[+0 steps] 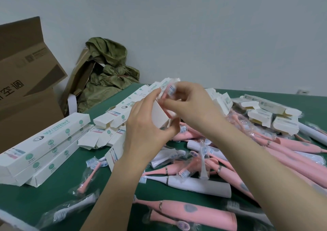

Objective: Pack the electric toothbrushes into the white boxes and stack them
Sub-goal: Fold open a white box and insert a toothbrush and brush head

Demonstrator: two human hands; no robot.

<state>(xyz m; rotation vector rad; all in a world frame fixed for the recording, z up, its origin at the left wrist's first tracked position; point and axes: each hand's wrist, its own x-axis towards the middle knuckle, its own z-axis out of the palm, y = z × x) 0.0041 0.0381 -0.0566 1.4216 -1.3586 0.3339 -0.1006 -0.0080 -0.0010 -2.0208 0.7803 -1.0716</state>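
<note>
Clasping the open white box (159, 116), the left grip (146, 126) sat just below the pink toothbrush (170, 89) pinched by the right grip (192, 105).

Left hand (146, 124), right hand (192, 105): fingers (178, 89) curled

A left hand (143, 128) grips an open white box (159, 116) while the right hand (192, 105) pinches a wrapped pink brush head (170, 89) at its mouth. Left of the box lie stacked boxes (44, 146); below it, loose toothbrushes (198, 186).
</note>
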